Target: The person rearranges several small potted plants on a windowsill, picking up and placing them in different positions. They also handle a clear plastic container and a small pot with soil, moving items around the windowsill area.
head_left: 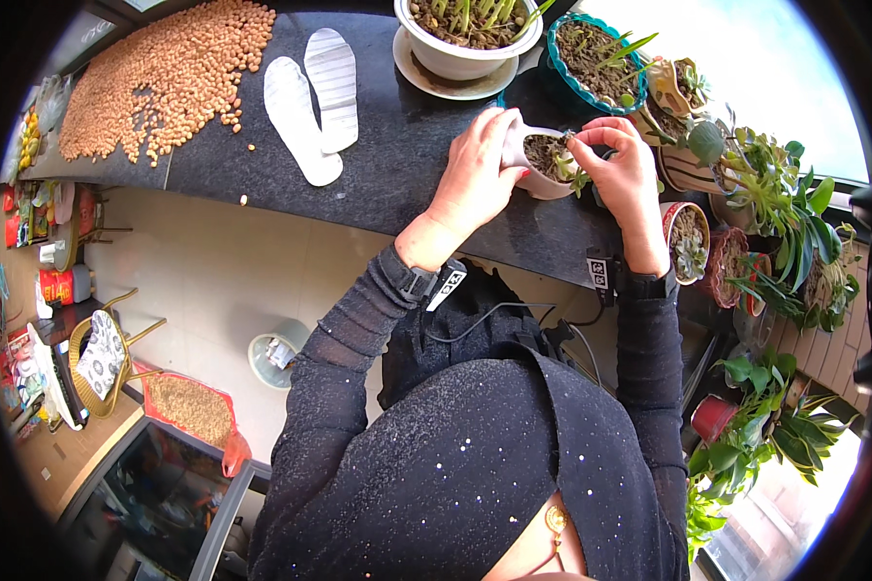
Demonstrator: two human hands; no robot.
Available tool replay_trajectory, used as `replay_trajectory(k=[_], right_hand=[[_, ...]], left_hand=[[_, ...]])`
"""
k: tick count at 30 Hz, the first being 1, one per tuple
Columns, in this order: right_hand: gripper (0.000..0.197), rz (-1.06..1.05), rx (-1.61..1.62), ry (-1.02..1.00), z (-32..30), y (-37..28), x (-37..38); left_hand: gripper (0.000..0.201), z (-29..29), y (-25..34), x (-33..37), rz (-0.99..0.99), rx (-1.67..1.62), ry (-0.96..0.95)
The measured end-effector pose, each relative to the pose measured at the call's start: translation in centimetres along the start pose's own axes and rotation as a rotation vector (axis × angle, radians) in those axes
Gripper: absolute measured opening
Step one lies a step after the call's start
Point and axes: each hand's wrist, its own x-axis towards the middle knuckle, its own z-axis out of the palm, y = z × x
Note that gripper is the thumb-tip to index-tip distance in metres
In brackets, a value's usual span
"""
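A person in a sparkle-flecked black top tends a small pale pot [545, 188] at the back half of a dark stone counter [378, 198], just in front of a teal planter [556, 58]. The left hand [470, 172] curls around the pot's left side, thumb near the rim, while the right hand [622, 172] brings thumb and forefinger together in a pinch at the little succulent [569, 168] by the far-right rim; the exact bit between the fingertips is too small to make out. A hard tug could snap a leaf or lift shallow roots from the loose soil [543, 153], and a slack left grip might let the pot tip and spill crumbs across the counter. The right forearm also passes close to a red-rimmed pot [704, 254], which a careless elbow could knock. Smooth, rounded walls ring dry, clumpy brown earth, and the plant's leaves look plump and pale green. Nearby, a broad white planter [426, 46] sits on a round saucer [409, 76]; two flat, silvery-white insoles [295, 116] lie on the dull, speckled stone beside a spread of tan, pebble-like nuts [170, 63].
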Motion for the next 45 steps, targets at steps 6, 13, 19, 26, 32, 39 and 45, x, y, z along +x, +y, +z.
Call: replay_trajectory(k=[6, 13, 19, 26, 32, 39, 45], right_hand=[[0.019, 0.031, 0.097, -0.049, -0.2, 0.7, 0.2], [0.025, 0.105, 0.27, -0.066, 0.0, 2.4, 0.2], [0.023, 0.124, 0.318, -0.031, -0.5, 3.2, -0.7], [0.023, 0.128, 0.342, -0.035, -0.9, 3.3, -1.4], [0.024, 0.121, 0.369, -0.037, -1.0, 3.5, -1.6], [0.023, 0.105, 0.364, -0.036, -0.7, 4.0, -1.4], [0.025, 0.133, 0.329, -0.056, -0.5, 3.8, -0.8]], left_hand=[[0.044, 0.3, 0.9, 1.5, 0.083, 0.103, 0.032], [0.011, 2.4, 0.6, 4.5, 0.28, 0.294, -0.052], [0.016, 3.1, 0.2, 5.3, 0.301, 0.418, -0.145], [0.007, 3.3, 0.0, 5.7, 0.345, 0.501, -0.156], [0.004, 3.5, -0.2, 5.7, 0.39, 0.553, -0.107], [0.003, 3.1, -0.3, 5.3, 0.359, 0.449, -0.08], [0.004, 2.2, -0.3, 4.7, 0.277, 0.276, -0.079]])
